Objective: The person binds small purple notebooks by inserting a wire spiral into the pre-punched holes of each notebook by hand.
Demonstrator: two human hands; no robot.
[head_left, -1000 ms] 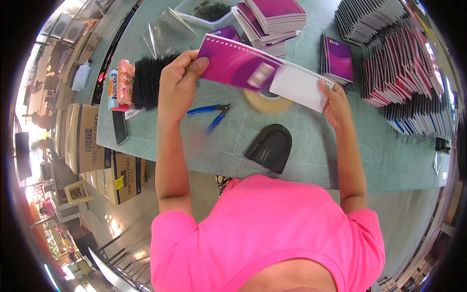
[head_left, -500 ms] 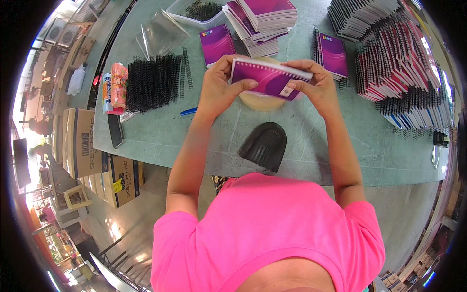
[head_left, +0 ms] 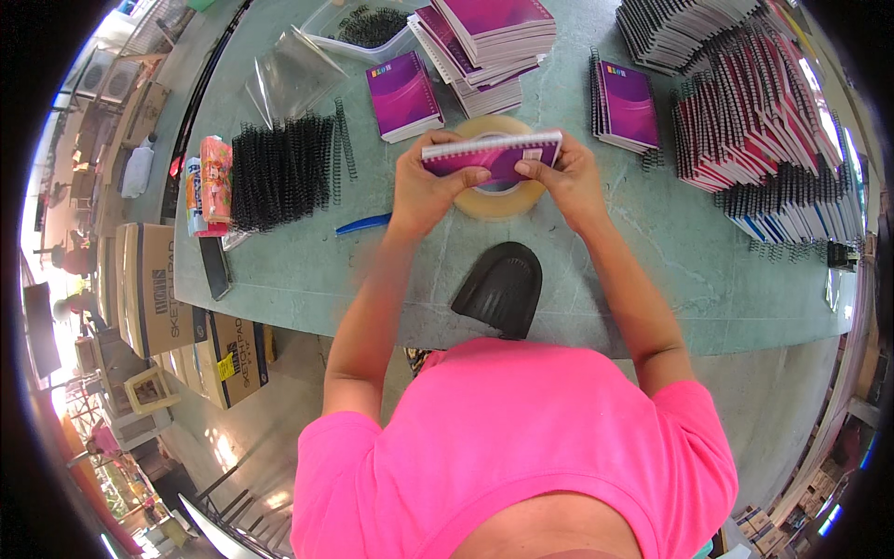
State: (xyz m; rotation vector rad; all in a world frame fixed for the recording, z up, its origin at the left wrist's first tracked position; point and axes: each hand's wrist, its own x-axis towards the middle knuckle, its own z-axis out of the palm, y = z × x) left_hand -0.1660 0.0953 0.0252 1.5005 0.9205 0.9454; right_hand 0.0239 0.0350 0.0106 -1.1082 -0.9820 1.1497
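Observation:
Between my two hands is a small purple notebook [head_left: 503, 160], its punched edge up and no coil visible along the holes. My left hand [head_left: 428, 182] grips its left end with the thumb across the cover. At the other end my right hand [head_left: 566, 179] pinches it the same way. Under the notebook a wide roll of tape [head_left: 494, 207] lies flat on the table. A black ribbed rubber pad [head_left: 503, 289] rests close to my body. Just beyond my left hand are a purple notebook [head_left: 402, 93] and a tall pile of punched notebooks [head_left: 494, 37].
Black spiral coils [head_left: 279, 172] lie bundled at the left, near a clear plastic sheet [head_left: 296, 76] and a plastic tub [head_left: 363, 33] of coils. A blue tool [head_left: 363, 224] lies by my left forearm. Purple coil-bound notebooks [head_left: 629, 107] and rows of bound notebooks [head_left: 754, 121] fill the right.
The held notebook has tilted from a slanted pose to nearly level, turning its page edge up. Both hands have moved slightly left and lower, closer together.

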